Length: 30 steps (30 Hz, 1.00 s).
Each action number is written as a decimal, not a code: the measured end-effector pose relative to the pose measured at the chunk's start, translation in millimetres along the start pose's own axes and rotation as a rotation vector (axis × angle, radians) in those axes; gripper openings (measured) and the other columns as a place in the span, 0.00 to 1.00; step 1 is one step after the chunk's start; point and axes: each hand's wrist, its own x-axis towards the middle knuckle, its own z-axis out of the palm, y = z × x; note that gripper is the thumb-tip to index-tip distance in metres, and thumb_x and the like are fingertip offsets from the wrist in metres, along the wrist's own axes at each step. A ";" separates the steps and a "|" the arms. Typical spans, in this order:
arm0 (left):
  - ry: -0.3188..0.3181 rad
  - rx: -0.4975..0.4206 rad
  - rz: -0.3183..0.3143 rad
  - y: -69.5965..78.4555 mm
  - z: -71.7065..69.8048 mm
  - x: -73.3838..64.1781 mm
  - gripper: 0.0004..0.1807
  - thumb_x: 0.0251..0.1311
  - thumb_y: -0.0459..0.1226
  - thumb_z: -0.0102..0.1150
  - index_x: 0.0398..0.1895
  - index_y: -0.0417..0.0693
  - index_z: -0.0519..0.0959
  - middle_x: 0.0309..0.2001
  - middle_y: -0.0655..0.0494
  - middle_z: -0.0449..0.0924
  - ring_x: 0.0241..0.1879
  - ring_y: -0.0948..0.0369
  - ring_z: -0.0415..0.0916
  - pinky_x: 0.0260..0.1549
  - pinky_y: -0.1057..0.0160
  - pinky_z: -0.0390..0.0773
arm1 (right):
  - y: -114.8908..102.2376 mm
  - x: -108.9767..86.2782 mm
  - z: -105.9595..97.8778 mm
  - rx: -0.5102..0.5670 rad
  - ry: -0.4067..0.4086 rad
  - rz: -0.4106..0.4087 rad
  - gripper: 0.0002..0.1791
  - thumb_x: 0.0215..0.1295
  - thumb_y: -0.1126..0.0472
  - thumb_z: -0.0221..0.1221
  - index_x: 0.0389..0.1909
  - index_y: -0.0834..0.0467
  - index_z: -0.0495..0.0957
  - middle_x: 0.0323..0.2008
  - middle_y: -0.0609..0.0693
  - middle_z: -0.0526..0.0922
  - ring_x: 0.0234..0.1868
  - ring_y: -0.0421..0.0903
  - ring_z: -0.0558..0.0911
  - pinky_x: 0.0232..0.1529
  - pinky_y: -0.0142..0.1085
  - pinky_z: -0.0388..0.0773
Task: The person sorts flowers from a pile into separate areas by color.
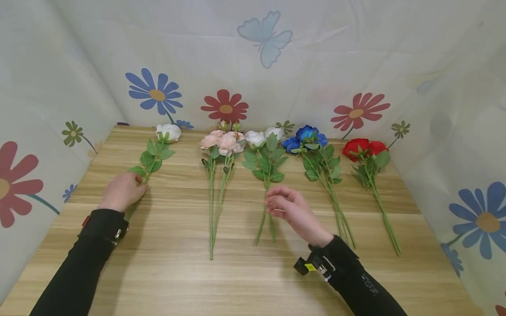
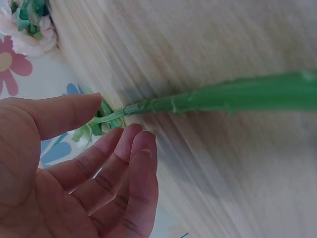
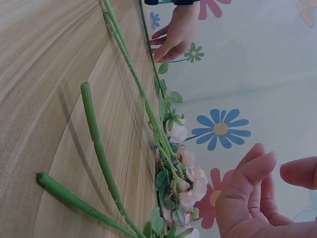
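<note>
At the far left of the head view lies a single white rose (image 1: 168, 132) with green leaves. My left hand (image 1: 123, 192) is at its stem (image 2: 208, 96). In the left wrist view a gap shows between the thumb (image 2: 74, 111) and the bent fingertips, with the stem passing beyond it. My right hand (image 1: 294, 213) hovers over the stems of two white roses (image 1: 256, 138) in the middle. Its fingers are loosely bent, and the thumb (image 3: 299, 173) stands apart from them with nothing between.
Pink flowers (image 1: 226, 142) lie between the single white rose and the white pair. Blue flowers (image 1: 306, 137) and red flowers (image 1: 357, 149) lie to the right, stems toward me. Behind the wooden table (image 1: 237, 285) hangs a flower-printed curtain (image 1: 316, 79).
</note>
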 end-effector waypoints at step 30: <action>-0.092 -0.015 0.026 10.0 8.5 0.7 0.11 0.52 0.40 0.59 0.20 0.41 0.78 0.24 0.48 0.73 0.24 0.53 0.69 0.22 0.59 0.67 | -0.4 -2.2 2.6 -0.022 -0.013 0.015 0.13 0.69 0.65 0.49 0.49 0.69 0.67 0.39 0.56 0.75 0.40 0.50 0.77 0.39 0.30 0.77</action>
